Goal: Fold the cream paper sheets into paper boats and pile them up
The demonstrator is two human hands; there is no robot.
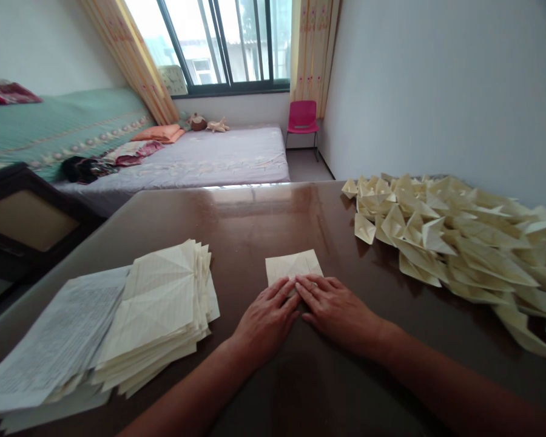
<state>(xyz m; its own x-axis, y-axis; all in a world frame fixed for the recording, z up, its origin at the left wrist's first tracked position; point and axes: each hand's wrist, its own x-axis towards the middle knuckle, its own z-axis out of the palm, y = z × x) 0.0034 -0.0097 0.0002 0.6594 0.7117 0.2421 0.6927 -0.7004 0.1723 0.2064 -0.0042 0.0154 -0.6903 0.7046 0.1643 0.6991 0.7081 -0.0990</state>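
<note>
A small folded sheet of cream paper (293, 263) lies flat on the glossy brown table (250, 224). Both hands rest on its near edge, fingertips meeting near the middle. My left hand (269, 312) presses down with its fingers stretched out flat. From the other side my right hand (337, 308) lies on the paper too, fingers straight and flat. The hands cover the paper's lower part. To the left sits a stack of creased cream sheets (157, 297), beside a pile of printed pages (59, 340).
Many folded paper boats (437, 224) are heaped along the table's right side, by the wall. Beyond the table stand a bed (227, 152) and a pink chair (303, 118) under the window. A dark cabinet (36, 212) is at the left.
</note>
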